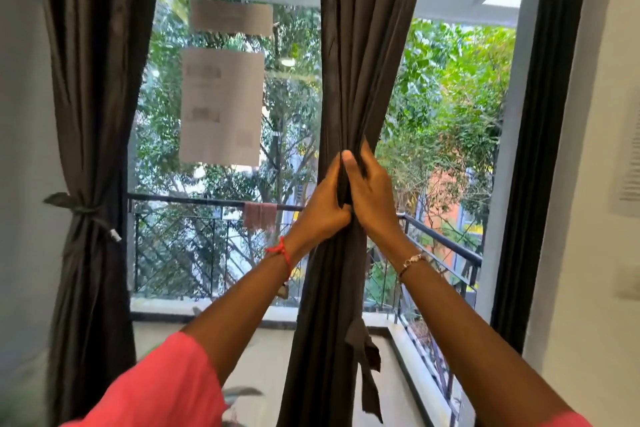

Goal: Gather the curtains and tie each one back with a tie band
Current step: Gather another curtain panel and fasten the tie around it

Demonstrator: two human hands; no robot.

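Note:
A dark grey-brown middle curtain hangs in front of the window, bunched into a narrow column. My left hand and my right hand grip it together at mid height, fingers curled round the gathered folds from either side. A loose tie band of the same cloth dangles down the curtain below my hands. The left curtain is gathered, with a tie band knotted round it at its waist. A third dark curtain hangs straight at the right edge of the window.
Behind the glass are a balcony railing with a reddish cloth draped on it, and trees. Two paper sheets are stuck on the pane. A white wall stands at the right with a paper on it.

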